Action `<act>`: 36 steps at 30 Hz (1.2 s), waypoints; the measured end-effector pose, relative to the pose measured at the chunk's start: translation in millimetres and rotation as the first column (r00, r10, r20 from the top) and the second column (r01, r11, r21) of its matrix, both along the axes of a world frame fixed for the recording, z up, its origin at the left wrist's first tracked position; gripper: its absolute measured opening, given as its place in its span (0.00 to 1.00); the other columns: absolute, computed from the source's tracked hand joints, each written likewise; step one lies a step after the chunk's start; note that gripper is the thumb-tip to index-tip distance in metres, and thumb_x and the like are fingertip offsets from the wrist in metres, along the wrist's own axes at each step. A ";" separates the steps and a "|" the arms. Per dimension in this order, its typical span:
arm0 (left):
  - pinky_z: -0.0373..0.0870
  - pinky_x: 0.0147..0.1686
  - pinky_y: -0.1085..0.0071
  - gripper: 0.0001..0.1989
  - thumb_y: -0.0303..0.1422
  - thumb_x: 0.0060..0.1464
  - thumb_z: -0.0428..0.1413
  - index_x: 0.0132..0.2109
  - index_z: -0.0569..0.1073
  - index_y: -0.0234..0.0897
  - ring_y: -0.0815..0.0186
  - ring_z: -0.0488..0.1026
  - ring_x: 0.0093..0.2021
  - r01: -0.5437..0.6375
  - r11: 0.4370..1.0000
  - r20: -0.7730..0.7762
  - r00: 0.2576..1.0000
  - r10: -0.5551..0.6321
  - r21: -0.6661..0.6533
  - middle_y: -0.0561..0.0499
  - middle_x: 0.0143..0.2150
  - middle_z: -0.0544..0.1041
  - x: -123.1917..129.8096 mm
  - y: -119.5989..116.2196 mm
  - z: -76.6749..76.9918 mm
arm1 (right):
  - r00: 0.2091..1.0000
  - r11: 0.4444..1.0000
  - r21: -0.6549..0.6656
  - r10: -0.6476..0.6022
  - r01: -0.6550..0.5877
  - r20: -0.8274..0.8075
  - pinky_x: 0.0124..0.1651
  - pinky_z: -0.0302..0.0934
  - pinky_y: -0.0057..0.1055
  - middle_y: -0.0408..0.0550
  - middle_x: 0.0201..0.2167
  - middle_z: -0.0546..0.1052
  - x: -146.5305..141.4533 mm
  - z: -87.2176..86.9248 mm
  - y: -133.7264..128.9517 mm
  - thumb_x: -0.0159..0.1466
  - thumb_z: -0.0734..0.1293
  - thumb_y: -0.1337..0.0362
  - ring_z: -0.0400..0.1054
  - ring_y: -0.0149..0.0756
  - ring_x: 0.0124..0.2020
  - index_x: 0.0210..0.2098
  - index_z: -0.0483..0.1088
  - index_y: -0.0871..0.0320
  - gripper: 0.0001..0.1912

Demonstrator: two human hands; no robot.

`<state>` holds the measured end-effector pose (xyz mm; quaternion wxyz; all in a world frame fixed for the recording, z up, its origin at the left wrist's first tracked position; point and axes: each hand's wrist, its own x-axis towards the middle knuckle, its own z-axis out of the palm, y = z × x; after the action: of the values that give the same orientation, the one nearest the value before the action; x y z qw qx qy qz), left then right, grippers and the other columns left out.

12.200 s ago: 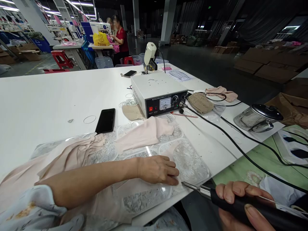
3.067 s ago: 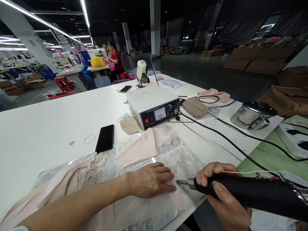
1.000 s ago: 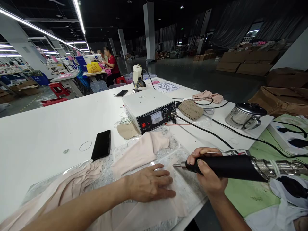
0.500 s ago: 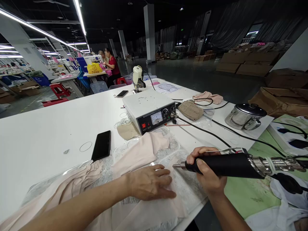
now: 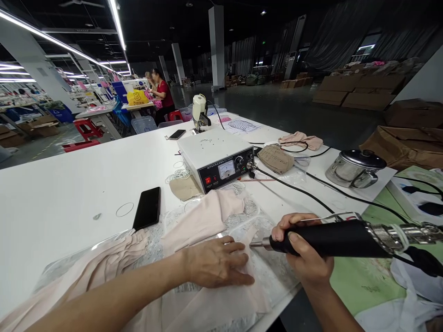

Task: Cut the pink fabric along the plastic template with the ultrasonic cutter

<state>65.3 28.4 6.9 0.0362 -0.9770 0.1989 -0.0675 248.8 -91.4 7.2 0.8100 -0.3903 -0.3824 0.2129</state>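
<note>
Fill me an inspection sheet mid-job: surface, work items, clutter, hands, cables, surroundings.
Surface: white table, scuffed transparent sheet on it
Work items: pale pink fabric; black-handled tool, tip at fabric, contact unclear
Clutter: phone, lidded glass jug
Hands: left hand spread on fabric; right hand gripping tool
Cables: black cable from control box across table
Surroundings: co-worker in red seated beyond; cardboard boxes right

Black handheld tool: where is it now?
Head view, right of centre: the tool is in the right hand, its metal tip beside the left hand, by the pale pink fabric.
</note>
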 end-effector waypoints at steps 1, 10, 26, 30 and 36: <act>0.64 0.44 0.66 0.13 0.33 0.68 0.49 0.55 0.72 0.45 0.58 0.70 0.53 -0.001 1.000 0.005 1.000 0.001 0.002 0.47 0.48 0.74 0.0 0.0 -0.1 | 1.000 1.000 0.000 0.006 -0.006 -0.002 0.29 0.64 0.36 0.42 0.30 0.69 0.0 -0.1 -0.6 0.60 0.67 0.64 0.66 0.32 0.24 0.36 0.67 0.54 0.05; 0.65 0.46 0.67 0.12 0.34 0.67 0.51 0.55 0.72 0.46 0.58 0.70 0.52 -0.011 1.000 0.012 1.000 0.011 0.008 0.45 0.48 0.74 -1.5 0.1 -3.1 | 0.999 0.999 -0.011 0.033 -0.033 0.001 0.30 0.64 0.35 0.42 0.30 0.69 -1.9 -0.9 0.5 0.60 0.67 0.64 0.66 0.31 0.24 0.36 0.67 0.54 0.04; 0.64 0.46 0.64 0.14 0.33 0.69 0.46 0.56 0.72 0.45 0.55 0.69 0.56 -0.002 1.000 -0.014 1.000 0.002 0.020 0.47 0.51 0.74 -0.6 0.2 -0.3 | 0.998 0.998 -0.030 0.063 -0.063 0.010 0.31 0.65 0.35 0.41 0.30 0.69 -0.3 -2.1 -1.9 0.61 0.67 0.63 0.67 0.31 0.25 0.36 0.66 0.53 0.05; 0.64 0.47 0.64 0.14 0.33 0.69 0.47 0.56 0.72 0.45 0.55 0.67 0.57 0.000 1.000 -0.015 1.000 0.001 0.015 0.47 0.52 0.74 -1.3 0.5 -1.5 | 0.998 0.998 -0.025 0.058 -0.058 -0.005 0.30 0.65 0.35 0.41 0.30 0.69 -2.1 -0.4 -7.0 0.61 0.67 0.63 0.67 0.31 0.25 0.36 0.66 0.53 0.05; 0.64 0.48 0.64 0.14 0.33 0.69 0.47 0.56 0.73 0.45 0.55 0.68 0.57 -0.002 1.000 0.020 1.000 0.002 -0.002 0.47 0.52 0.74 -1.6 0.4 -5.3 | 0.997 0.996 -0.040 0.076 -0.077 -0.015 0.29 0.65 0.35 0.42 0.30 0.69 -4.5 0.5 -10.0 0.61 0.67 0.63 0.67 0.31 0.24 0.36 0.66 0.53 0.05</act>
<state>63.7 28.8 1.6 0.0373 -0.9765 0.1975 -0.0777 244.3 -101.4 7.7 0.7957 -0.3903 -0.3872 0.2541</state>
